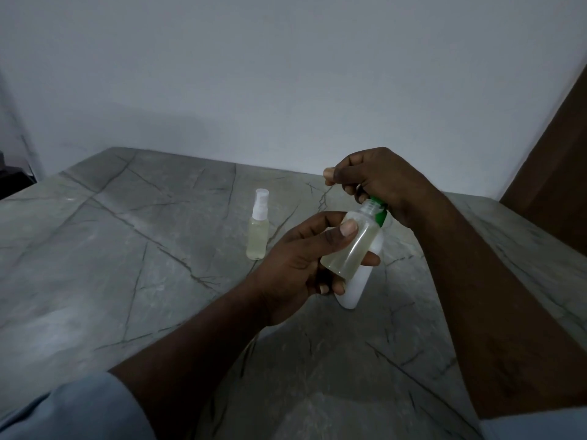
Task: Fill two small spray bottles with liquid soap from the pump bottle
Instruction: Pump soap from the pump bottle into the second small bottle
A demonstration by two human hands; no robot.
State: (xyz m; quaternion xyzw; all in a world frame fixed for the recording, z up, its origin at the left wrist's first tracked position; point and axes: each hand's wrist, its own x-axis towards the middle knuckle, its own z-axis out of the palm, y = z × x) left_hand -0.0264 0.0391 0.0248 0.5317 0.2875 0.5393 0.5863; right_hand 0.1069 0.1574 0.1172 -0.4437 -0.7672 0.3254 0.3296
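**Half done: one capped, one open**

From the head camera, a grey stone-patterned tabletop (127, 249) crossed by dark veins runs back to a plain pale wall (286, 74). A small clear plastic cylinder with a white spray top, the capped spray bottle (258, 236), stands upright on the table. It is left of the hands and apart from them, and pale yellowish liquid fills its body to about the shoulder.

Closer in, the left hand (295, 258) holds a second small clear plastic cylinder, the open spray bottle (351, 246), whose threaded neck has no top on it. The thumb lies across the front of this bottle and the fingers wrap behind and beneath it. The bottle is lifted off the table and tilted, with its neck pointing up and to the right. Pale yellowish liquid shows inside it.

The neck sits right at the green pump head (380, 214) of a tall white plastic pump bottle (354, 293). The pump bottle stands on the table directly behind the open spray bottle, and its base shows below the left fingers. The right hand (381, 179) comes down over the green head, with its fingers curled closed around it. The hand hides the spout, so I cannot tell whether the spout reaches into the neck. Both forearms are bare, and a light blue sleeve (63, 408) fills the lower left corner.
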